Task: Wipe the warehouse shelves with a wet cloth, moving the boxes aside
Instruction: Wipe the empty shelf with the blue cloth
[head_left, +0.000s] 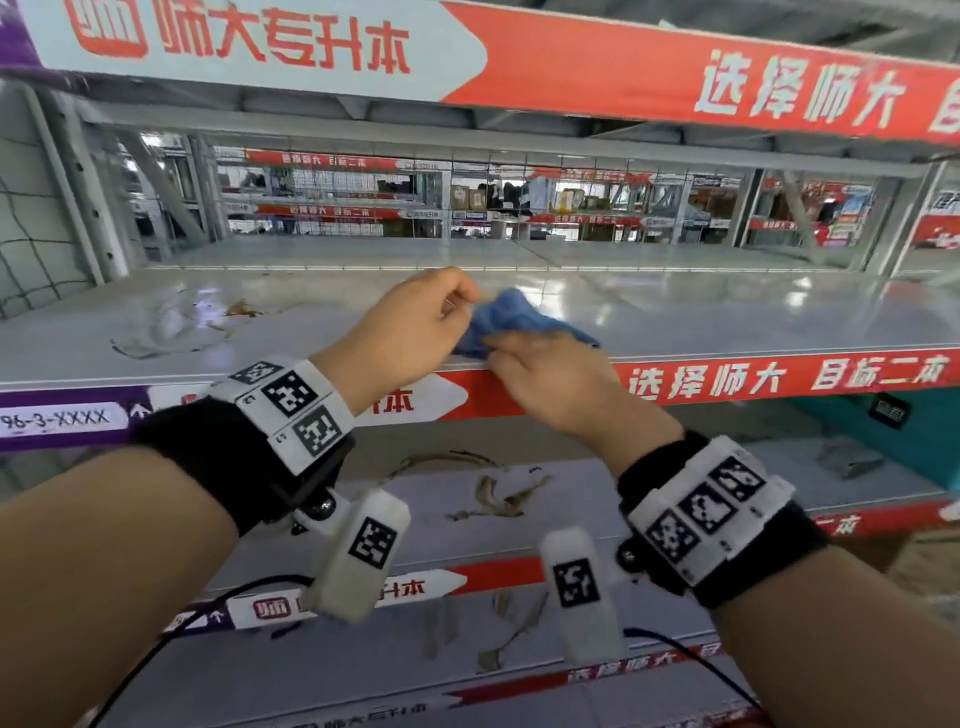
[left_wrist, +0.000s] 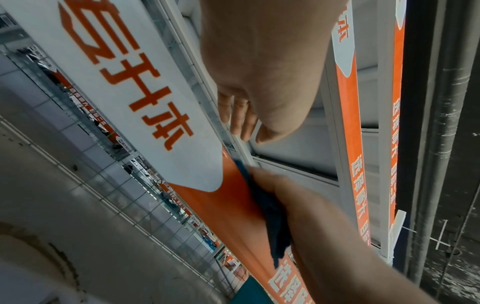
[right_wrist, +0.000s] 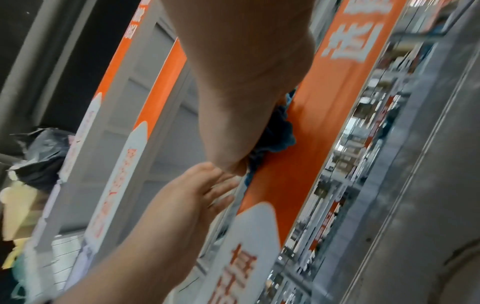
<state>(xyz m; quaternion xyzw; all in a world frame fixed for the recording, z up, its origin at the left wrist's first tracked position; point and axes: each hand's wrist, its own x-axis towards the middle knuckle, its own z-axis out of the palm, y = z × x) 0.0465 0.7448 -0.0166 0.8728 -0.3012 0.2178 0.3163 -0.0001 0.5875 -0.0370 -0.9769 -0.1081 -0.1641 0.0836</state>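
One blue cloth (head_left: 511, 319) lies bunched on the grey shelf (head_left: 727, 317), right at its front edge and near the middle of its width. Both hands are on it. The left hand (head_left: 410, 325) pinches the cloth's left end with curled fingers. The right hand (head_left: 561, 379) presses down on the near part of the cloth at the lip; its fingers are largely hidden from the head view, and the right wrist view shows cloth bulging out from under its palm, so it appears to grip it.

The front edge carries a red and white banner strip (head_left: 779, 382), with a purple label (head_left: 62, 418) at its left end. To the right of the cloth the shelf surface runs unobstructed to the far post. To the left there is a smeared wet patch with brown debris (head_left: 241, 309). A wire mesh (head_left: 467, 197) closes the shelf's back edge. The lower shelf (head_left: 363, 467) beneath also carries brown debris.
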